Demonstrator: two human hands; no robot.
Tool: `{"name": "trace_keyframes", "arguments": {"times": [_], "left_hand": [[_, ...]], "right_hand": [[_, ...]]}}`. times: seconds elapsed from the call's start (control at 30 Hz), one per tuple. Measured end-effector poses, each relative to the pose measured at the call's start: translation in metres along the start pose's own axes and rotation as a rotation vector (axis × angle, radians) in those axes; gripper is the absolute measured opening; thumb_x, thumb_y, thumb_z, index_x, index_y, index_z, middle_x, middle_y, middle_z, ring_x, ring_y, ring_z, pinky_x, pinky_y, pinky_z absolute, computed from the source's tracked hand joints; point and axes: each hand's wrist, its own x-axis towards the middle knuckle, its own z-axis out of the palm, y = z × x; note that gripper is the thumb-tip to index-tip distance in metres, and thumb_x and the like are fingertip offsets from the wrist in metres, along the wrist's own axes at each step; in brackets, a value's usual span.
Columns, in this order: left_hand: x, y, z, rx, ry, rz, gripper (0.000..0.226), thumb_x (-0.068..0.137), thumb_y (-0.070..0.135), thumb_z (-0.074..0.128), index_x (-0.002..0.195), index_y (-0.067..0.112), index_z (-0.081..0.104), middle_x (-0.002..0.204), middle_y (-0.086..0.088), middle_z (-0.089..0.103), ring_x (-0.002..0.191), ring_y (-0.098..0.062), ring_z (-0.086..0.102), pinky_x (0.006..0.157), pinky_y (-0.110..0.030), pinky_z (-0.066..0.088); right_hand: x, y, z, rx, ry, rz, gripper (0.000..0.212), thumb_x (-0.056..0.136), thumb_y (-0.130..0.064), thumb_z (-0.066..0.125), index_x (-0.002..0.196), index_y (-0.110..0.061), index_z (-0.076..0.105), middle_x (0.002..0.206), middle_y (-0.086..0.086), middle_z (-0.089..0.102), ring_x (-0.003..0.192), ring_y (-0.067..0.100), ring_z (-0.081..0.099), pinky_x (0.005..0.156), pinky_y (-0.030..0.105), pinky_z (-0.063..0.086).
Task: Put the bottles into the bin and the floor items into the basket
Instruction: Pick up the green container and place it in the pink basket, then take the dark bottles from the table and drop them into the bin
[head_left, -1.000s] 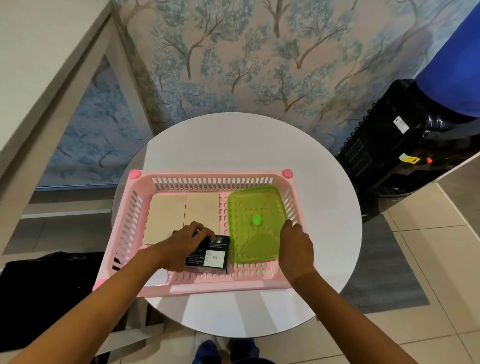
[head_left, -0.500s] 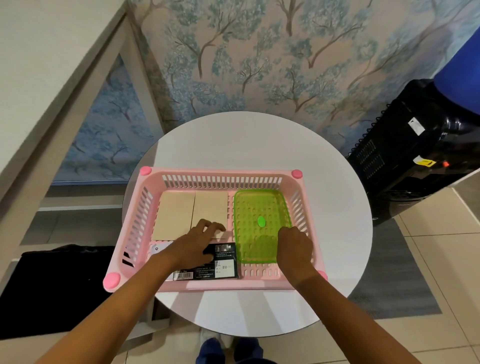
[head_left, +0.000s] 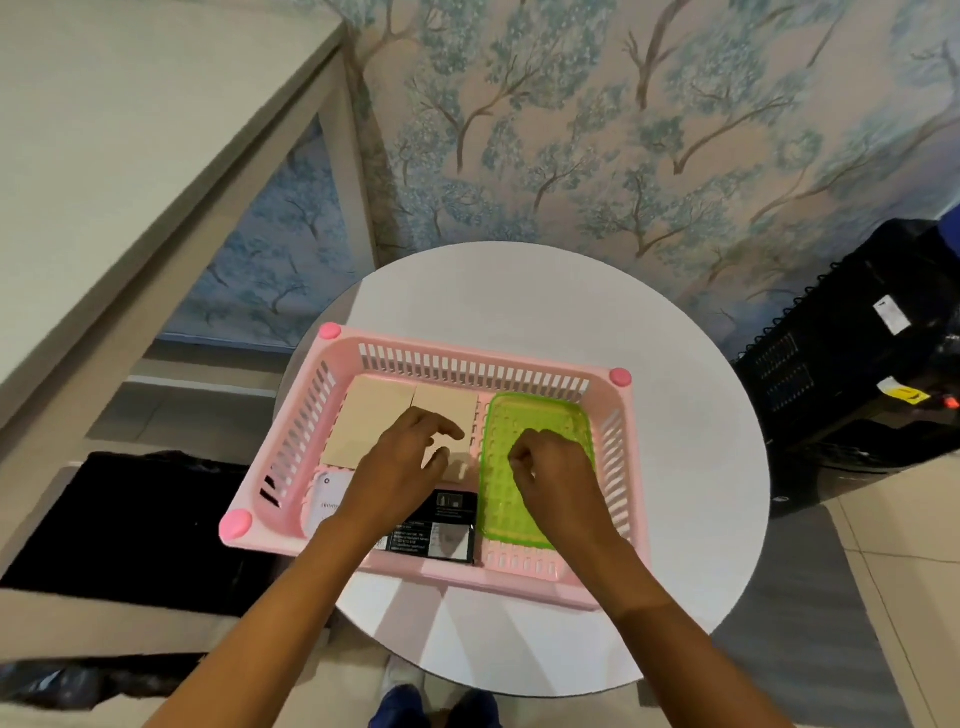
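Note:
A pink slotted basket (head_left: 613, 410) sits on a round white table (head_left: 571, 322). Inside lie two beige flat squares (head_left: 374, 421), a green perforated lid (head_left: 540, 415), a black printed packet (head_left: 447, 530) and a white tag (head_left: 324, 499). My left hand (head_left: 400, 467) hovers over the beige squares and the black packet, fingers spread, holding nothing. My right hand (head_left: 556, 473) is above the green lid with its fingers curled loosely and nothing in them. No bottles are in view.
A black-lined bin (head_left: 124, 525) stands on the floor left of the table, under a beige desk (head_left: 119, 156). A black appliance (head_left: 872, 353) stands at the right against the wallpapered wall. Grey mat (head_left: 795, 649) and tiled floor lie at lower right.
Both hands have lifted off the black packet and the green lid, which now lie flat in the basket. The view has shifted, so the basket looks turned.

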Motion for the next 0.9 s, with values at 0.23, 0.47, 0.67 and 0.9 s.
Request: {"name": "trace_keyframes", "arguments": {"times": [0.23,0.47,0.67,0.9], "left_hand": [[-0.032,0.024,-0.021,-0.062,0.351,-0.099,0.046,0.093,0.016,0.055,0.137,0.022,0.046,0.119,0.013,0.056,0.1,-0.002,0.051,0.089,-0.022,0.043],[-0.081,0.045,-0.079,-0.016,0.514,-0.123,0.062,0.094,0.027,0.055,0.148,0.031,0.025,0.117,0.022,0.05,0.099,0.005,0.049,0.095,-0.022,0.044],[-0.149,0.054,-0.141,-0.092,0.678,0.084,0.065,0.088,0.042,0.058,0.143,0.026,0.028,0.123,0.013,0.054,0.108,0.003,0.056,0.09,-0.011,0.046],[-0.281,0.007,-0.213,-0.086,0.79,0.079,0.048,0.09,0.04,0.06,0.132,0.025,0.043,0.124,0.009,0.056,0.107,-0.001,0.059,0.088,-0.018,0.051]], "right_hand": [[0.02,-0.05,-0.034,0.085,0.077,-0.345,0.007,0.087,-0.007,0.059,0.087,-0.01,0.065,0.084,0.005,0.065,0.077,0.021,0.06,0.069,0.035,0.051],[0.005,-0.125,-0.062,0.208,0.239,-0.549,0.003,0.09,-0.012,0.061,0.092,-0.012,0.064,0.089,0.004,0.064,0.078,0.015,0.059,0.07,0.031,0.053],[-0.035,-0.197,-0.067,0.281,0.336,-0.686,0.004,0.09,-0.011,0.061,0.092,-0.01,0.065,0.088,0.003,0.064,0.078,0.015,0.059,0.071,0.028,0.05],[-0.121,-0.31,-0.039,0.38,0.407,-0.739,0.004,0.088,-0.01,0.064,0.091,-0.009,0.067,0.088,0.004,0.066,0.077,0.011,0.059,0.072,0.012,0.045]]}}
